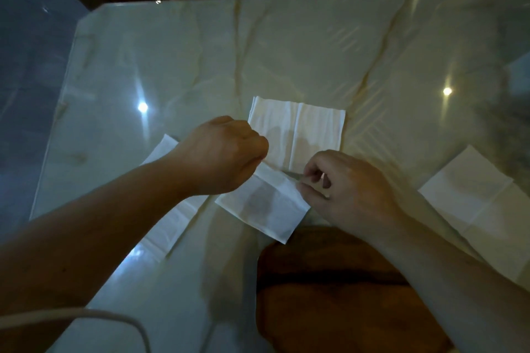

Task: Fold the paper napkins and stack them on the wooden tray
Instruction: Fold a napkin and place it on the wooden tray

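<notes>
Glossy marble bench (286,51), dim room, ceiling lights mirrored.
We see both hands' fingers (311,178) pinching a folded napkin (263,206) beside the wooden tray (329,295).

Table top (177,71): glossy pale cream marble with tan veining and grey mottling at the right edge. Napkins: plain white, including the folded napkin (265,205) and the unfolded napkin (298,129). Wooden tray (329,295): warm reddish brown with darker grain bands
</notes>
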`<action>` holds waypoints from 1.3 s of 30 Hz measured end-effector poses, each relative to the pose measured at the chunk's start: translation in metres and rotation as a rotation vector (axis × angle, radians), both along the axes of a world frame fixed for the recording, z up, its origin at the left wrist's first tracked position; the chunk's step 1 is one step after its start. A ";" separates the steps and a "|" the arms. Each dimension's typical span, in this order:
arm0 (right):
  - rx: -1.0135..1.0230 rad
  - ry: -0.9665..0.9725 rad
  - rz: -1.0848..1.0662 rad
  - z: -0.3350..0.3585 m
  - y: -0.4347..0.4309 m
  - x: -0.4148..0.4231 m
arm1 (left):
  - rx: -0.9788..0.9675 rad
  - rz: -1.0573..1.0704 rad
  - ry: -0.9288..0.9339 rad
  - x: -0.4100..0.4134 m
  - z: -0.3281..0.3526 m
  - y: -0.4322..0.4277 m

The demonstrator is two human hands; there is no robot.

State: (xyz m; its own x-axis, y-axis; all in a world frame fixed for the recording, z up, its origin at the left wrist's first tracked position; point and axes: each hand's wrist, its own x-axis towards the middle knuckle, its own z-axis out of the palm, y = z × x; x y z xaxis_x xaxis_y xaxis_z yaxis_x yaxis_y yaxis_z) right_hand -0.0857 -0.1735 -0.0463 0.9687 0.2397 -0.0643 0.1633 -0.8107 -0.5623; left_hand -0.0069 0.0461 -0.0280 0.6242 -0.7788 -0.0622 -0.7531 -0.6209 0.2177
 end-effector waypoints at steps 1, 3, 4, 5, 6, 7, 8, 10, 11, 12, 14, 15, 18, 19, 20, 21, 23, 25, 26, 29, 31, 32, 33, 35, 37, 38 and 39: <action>0.001 0.014 0.006 -0.002 0.000 -0.002 | -0.008 -0.005 -0.004 -0.004 0.000 0.004; 0.027 0.069 0.036 -0.008 0.002 -0.007 | -0.021 -0.019 0.005 -0.012 -0.001 0.010; 0.035 0.086 0.064 -0.011 0.004 -0.010 | -0.028 -0.028 0.015 -0.016 -0.003 0.012; 0.037 0.089 0.092 -0.014 0.006 -0.014 | -0.034 -0.034 0.025 -0.020 -0.005 0.013; 0.038 0.085 0.113 -0.017 0.008 -0.018 | -0.038 -0.038 0.033 -0.023 -0.007 0.015; 0.038 0.083 0.127 -0.019 0.011 -0.021 | -0.036 -0.039 0.041 -0.026 -0.009 0.017; 0.035 0.091 0.135 -0.020 0.014 -0.024 | -0.036 -0.042 0.047 -0.029 -0.011 0.019; 0.036 0.126 0.141 -0.021 0.017 -0.027 | -0.014 -0.057 0.070 -0.034 -0.014 0.023; 0.047 0.151 0.129 -0.021 0.018 -0.028 | 0.004 -0.063 0.092 -0.036 -0.015 0.025; 0.072 0.181 0.099 -0.021 0.018 -0.028 | 0.018 -0.066 0.118 -0.038 -0.017 0.027; 0.133 0.223 -0.011 -0.022 0.016 -0.024 | 0.031 -0.046 0.170 -0.039 -0.018 0.030; 0.143 0.237 -0.075 -0.024 0.013 -0.021 | 0.021 -0.018 0.187 -0.038 -0.019 0.030; 0.081 0.300 -0.194 -0.028 0.007 -0.014 | -0.048 0.094 0.161 -0.031 -0.020 0.025; 0.044 0.307 -0.206 -0.030 0.007 -0.012 | -0.041 0.133 0.147 -0.027 -0.022 0.022; 0.008 0.312 -0.210 -0.031 0.007 -0.011 | -0.016 0.170 0.142 -0.022 -0.023 0.018; -0.028 0.318 -0.206 -0.031 0.008 -0.011 | 0.014 0.194 0.141 -0.018 -0.026 0.015; -0.114 0.328 -0.173 -0.030 0.012 -0.010 | 0.065 0.199 0.137 -0.010 -0.031 0.010; -0.174 0.329 -0.138 -0.030 0.018 -0.009 | 0.109 0.170 0.151 -0.006 -0.035 0.004; -0.183 0.330 -0.126 -0.030 0.021 -0.009 | 0.132 0.147 0.161 -0.005 -0.036 0.001; -0.141 0.304 -0.100 -0.031 0.029 -0.009 | 0.178 0.061 0.165 -0.002 -0.040 -0.004; -0.087 0.257 -0.071 -0.028 0.029 -0.011 | 0.195 0.029 0.145 -0.003 -0.041 -0.006; -0.064 0.235 -0.055 -0.025 0.028 -0.011 | 0.200 0.022 0.138 -0.004 -0.041 -0.006; -0.039 0.214 -0.045 -0.022 0.027 -0.012 | 0.190 0.019 0.133 -0.004 -0.040 -0.005; 0.031 0.167 -0.057 -0.013 0.024 -0.014 | 0.150 0.024 0.136 -0.005 -0.035 -0.003; 0.125 0.142 -0.097 -0.004 0.020 -0.016 | 0.075 0.056 0.181 -0.008 -0.027 0.000; 0.188 0.147 -0.122 0.000 0.018 -0.016 | 0.017 0.097 0.243 -0.009 -0.022 0.001; 0.263 0.164 -0.152 0.003 0.016 -0.016 | -0.047 0.156 0.325 -0.012 -0.015 0.003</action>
